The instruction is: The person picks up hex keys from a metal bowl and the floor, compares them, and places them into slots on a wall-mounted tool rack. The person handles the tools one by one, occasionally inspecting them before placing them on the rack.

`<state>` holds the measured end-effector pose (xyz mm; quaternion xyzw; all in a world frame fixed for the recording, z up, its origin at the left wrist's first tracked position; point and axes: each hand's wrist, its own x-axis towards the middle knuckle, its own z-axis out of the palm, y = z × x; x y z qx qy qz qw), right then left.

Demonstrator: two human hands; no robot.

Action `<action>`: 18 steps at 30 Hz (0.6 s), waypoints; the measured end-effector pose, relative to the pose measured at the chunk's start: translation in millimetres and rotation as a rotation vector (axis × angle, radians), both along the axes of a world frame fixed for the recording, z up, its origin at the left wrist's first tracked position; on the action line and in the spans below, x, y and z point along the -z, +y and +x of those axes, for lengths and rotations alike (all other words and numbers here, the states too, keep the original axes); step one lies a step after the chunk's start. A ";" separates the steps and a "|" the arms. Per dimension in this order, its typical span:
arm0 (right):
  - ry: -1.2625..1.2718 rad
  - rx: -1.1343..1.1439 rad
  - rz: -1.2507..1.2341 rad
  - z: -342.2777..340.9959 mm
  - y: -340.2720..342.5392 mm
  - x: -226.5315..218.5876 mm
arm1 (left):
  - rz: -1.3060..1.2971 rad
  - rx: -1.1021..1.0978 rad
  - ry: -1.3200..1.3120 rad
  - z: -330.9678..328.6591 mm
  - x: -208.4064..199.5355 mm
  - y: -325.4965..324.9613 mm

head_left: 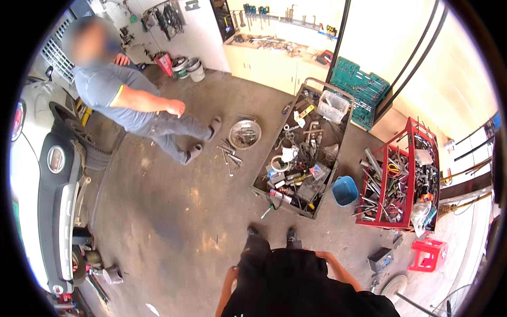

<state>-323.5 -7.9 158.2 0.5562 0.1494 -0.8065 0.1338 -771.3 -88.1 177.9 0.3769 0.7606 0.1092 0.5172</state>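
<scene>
My left hand (232, 273) hangs beside my left thigh, its fingers mostly hidden against the dark trousers. Near my waist on the other side is my right hand (322, 255), partly covered by my black shirt. Whether either one holds anything does not show. Ahead of my feet stands a grey metal tool cart (311, 211) heaped with tools, cables and small boxes. A screwdriver (266, 211) sticks out over its near edge. On the cart's far end sits a clear plastic bin (332, 106).
A person (124, 95) in grey stands at left by a raised vehicle (53, 185). A metal bowl (245, 134) and loose tools (231, 158) lie on the floor. To the right are a blue bucket (345, 190), a red tool rack (409, 179) and a red stool (429, 254).
</scene>
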 end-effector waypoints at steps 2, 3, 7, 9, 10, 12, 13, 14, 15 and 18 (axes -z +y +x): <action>0.010 -0.112 0.085 0.4 12.5 -17.0 | 0.137 0.060 0.070 -1.2 22.7 -7.9; 0.014 -0.157 0.125 -1.2 18.5 -24.8 | 0.203 0.102 0.103 -1.7 24.9 -8.1; 0.030 -0.317 0.294 -20.9 44.1 -53.3 | -0.038 -0.051 0.090 -13.6 19.2 11.0; 0.056 -0.301 0.415 -32.7 59.7 -65.5 | -0.139 -0.154 -0.007 -21.4 1.6 27.6; 0.033 -0.308 0.439 -43.1 65.1 -64.2 | -0.050 -0.040 -0.018 -37.4 11.4 29.4; -0.028 -0.336 0.443 -69.9 74.2 -59.7 | 0.136 0.187 -0.026 -83.1 41.1 28.8; -0.066 -0.355 0.460 -85.5 75.5 -47.3 | 0.090 0.117 -0.019 -95.6 54.0 34.1; -0.094 -0.379 0.477 -103.1 77.8 -32.3 | 0.045 0.052 -0.002 -115.7 63.2 39.4; -0.115 -0.399 0.526 -114.0 74.5 -12.7 | 0.008 -0.004 0.008 -136.6 71.4 48.0; -0.227 -0.473 0.803 -177.6 98.5 -43.4 | 0.060 0.196 0.092 -196.3 68.4 69.5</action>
